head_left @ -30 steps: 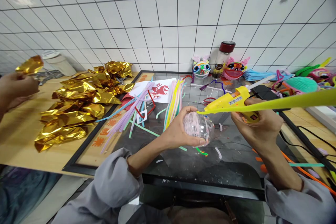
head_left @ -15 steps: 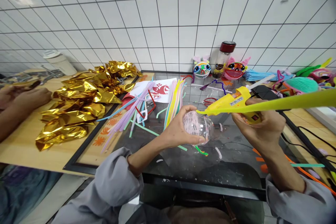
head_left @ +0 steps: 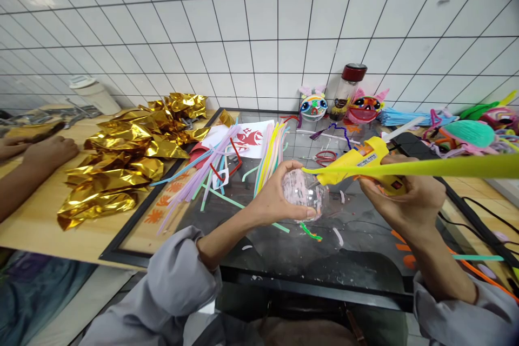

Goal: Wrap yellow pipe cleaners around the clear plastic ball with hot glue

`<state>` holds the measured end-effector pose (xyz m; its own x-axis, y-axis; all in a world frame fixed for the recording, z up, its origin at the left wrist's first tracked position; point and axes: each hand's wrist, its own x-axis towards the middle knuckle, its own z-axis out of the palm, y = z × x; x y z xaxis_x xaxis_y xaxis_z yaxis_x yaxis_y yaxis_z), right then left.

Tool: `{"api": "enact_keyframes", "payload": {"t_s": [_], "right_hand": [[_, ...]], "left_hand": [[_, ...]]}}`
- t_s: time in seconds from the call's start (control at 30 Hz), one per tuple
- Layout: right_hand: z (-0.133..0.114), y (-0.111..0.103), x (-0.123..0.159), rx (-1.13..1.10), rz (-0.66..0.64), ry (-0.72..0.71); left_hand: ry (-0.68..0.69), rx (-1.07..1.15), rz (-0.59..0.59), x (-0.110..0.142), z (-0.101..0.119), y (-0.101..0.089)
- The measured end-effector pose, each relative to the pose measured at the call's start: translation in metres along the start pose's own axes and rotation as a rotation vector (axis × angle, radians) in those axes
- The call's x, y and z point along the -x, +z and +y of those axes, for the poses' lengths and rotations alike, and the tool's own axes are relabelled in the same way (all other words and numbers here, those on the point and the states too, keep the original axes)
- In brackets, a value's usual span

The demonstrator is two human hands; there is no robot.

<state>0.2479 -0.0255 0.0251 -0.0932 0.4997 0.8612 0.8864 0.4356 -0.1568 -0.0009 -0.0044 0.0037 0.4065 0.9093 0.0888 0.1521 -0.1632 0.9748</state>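
The left hand (head_left: 275, 194), half curled, is cupping the ball (head_left: 308, 193) above the worktop (head_left: 279, 254). The right hand (head_left: 419, 194) is gripping the glue gun (head_left: 370, 155), fingers wrapped, at the ball's 2 o'clock; the strip (head_left: 466, 166) is extending towards 3 o'clock.

1. Apparently a craft workshop: a long, pale wooden bench (head_left: 28, 232) runs beneath a white, square-tiled wall (head_left: 259, 16) at 12 o'clock.
2. Craft stock covers it: crumpled, shiny gold foil (head_left: 117, 159) at 9 o'clock, thin lilac craft stems (head_left: 198, 175) at 8.
3. A yellow plastic glue gun (head_left: 371, 158) is at 3 o'clock.
4. A round, multicoloured animal-face ornament (head_left: 313, 108) sits at 2 o'clock.
5. A second person (head_left: 16, 186) shares the bench at 9.
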Motion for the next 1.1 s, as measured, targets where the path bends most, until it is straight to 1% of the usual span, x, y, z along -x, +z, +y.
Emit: {"api": "enact_keyframes", "payload": {"t_s": [0.1, 0.17, 0.33, 0.47, 0.53, 0.57, 0.6, 0.67, 0.73, 0.77, 0.87, 0.97, 1.03, 1.1], "right_hand": [[0.0, -0.001, -0.001, -0.009, 0.001, -0.042], [0.0, 0.0, -0.001, -0.015, 0.005, -0.02], [0.002, 0.008, 0.002, -0.082, 0.023, 0.217], [0.014, 0.019, 0.007, -0.171, 0.04, 0.436], [0.026, 0.025, 0.01, -0.179, -0.026, 0.535], [0.033, 0.028, 0.011, -0.144, -0.087, 0.564], [0.039, 0.03, 0.013, -0.06, -0.155, 0.577], [0.051, 0.036, 0.016, 0.152, -0.332, 0.513], [0.059, 0.043, 0.021, 0.294, -0.526, 0.437], [0.061, 0.045, 0.023, 0.312, -0.563, 0.426], [0.06, 0.052, 0.029, 0.333, -0.637, 0.405], [0.056, 0.051, 0.03, 0.363, -0.683, 0.376], [0.051, 0.046, 0.026, 0.407, -0.673, 0.361], [0.042, 0.04, 0.02, 0.423, -0.611, 0.34]], "left_hand": [[-0.002, -0.009, 0.003, 0.001, 0.001, -0.001], [0.001, 0.002, 0.004, 0.001, 0.001, -0.001], [-0.003, 0.082, -0.01, -0.002, -0.001, 0.0], [0.008, 0.101, 0.033, -0.004, -0.002, -0.001], [0.01, 0.085, 0.053, -0.004, -0.003, -0.001], [0.012, 0.085, 0.057, -0.004, -0.003, -0.002], [0.015, 0.089, 0.056, -0.004, -0.003, -0.002], [0.02, 0.098, 0.048, -0.004, -0.003, -0.002], [0.027, 0.092, 0.048, -0.003, -0.003, -0.002], [0.032, 0.086, 0.053, -0.003, -0.003, -0.002], [0.053, 0.081, 0.069, -0.003, -0.003, -0.003], [0.069, 0.053, 0.096, -0.005, -0.002, -0.004], [0.074, 0.02, 0.121, -0.005, -0.001, -0.003], [0.077, 0.002, 0.135, -0.006, 0.0, -0.003]]}}
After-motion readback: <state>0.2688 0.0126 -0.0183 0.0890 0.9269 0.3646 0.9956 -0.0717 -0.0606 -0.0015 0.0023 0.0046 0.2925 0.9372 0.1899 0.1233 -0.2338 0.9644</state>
